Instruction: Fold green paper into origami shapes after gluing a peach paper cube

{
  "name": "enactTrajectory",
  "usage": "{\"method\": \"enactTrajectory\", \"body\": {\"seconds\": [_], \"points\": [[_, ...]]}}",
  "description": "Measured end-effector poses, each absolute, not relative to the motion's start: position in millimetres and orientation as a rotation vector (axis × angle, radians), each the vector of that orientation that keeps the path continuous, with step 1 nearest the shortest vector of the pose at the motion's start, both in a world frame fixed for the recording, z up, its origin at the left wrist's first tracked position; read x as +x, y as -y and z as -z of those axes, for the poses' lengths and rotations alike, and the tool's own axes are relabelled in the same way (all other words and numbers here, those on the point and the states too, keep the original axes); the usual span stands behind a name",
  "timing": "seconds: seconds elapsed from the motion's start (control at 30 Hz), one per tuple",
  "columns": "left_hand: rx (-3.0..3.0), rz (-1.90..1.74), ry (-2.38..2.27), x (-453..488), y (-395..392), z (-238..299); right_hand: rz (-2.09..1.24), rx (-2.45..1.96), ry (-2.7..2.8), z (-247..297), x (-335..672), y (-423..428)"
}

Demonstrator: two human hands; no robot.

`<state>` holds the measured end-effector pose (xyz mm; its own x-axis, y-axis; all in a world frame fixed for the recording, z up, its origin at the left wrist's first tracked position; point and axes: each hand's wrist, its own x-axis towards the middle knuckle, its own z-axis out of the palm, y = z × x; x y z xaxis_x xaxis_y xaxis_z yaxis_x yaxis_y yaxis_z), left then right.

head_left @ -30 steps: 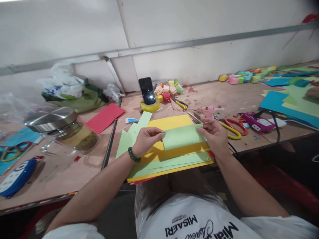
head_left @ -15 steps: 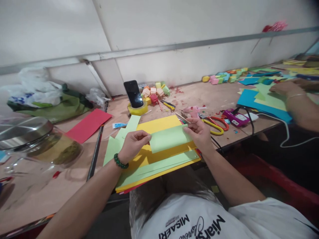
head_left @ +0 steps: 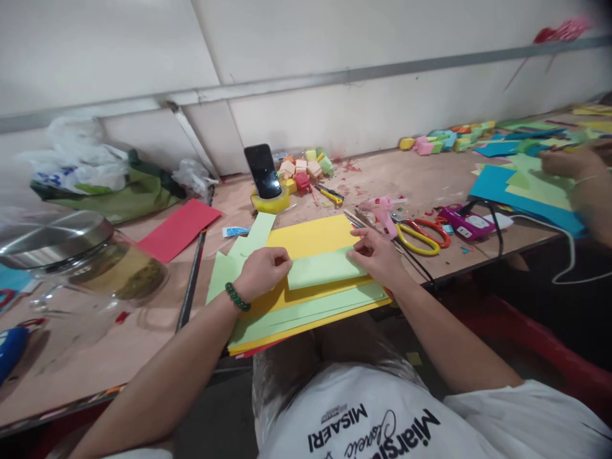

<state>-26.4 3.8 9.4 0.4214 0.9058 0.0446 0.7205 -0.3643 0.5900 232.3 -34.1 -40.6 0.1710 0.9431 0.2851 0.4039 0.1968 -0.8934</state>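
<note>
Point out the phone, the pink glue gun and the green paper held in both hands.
Phone (head_left: 263, 171): head view, middle of its screen.
Pink glue gun (head_left: 382, 206): head view, on its body.
Green paper (head_left: 324, 269): head view, middle of its upper face.

So I've got one cam on my head, pointing forward and down. My shirt (head_left: 354, 398) is super close at the bottom edge, my left hand (head_left: 262, 274) and right hand (head_left: 380, 258) sit near the middle, and the table (head_left: 370, 182) runs back to the wall (head_left: 306, 44) up top.
</note>
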Motion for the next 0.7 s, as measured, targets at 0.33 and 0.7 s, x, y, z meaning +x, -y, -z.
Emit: {"method": "enactTrajectory", "body": {"seconds": [0.33, 0.7], "points": [[2.409, -0.226, -1.550, -25, -5, -2, -0.520, -1.562, 1.773, 34, 228, 36], [2.796, -0.117, -0.655, -23, -23, -14, -0.271, -1.449, 2.079, 39, 235, 30]]}}
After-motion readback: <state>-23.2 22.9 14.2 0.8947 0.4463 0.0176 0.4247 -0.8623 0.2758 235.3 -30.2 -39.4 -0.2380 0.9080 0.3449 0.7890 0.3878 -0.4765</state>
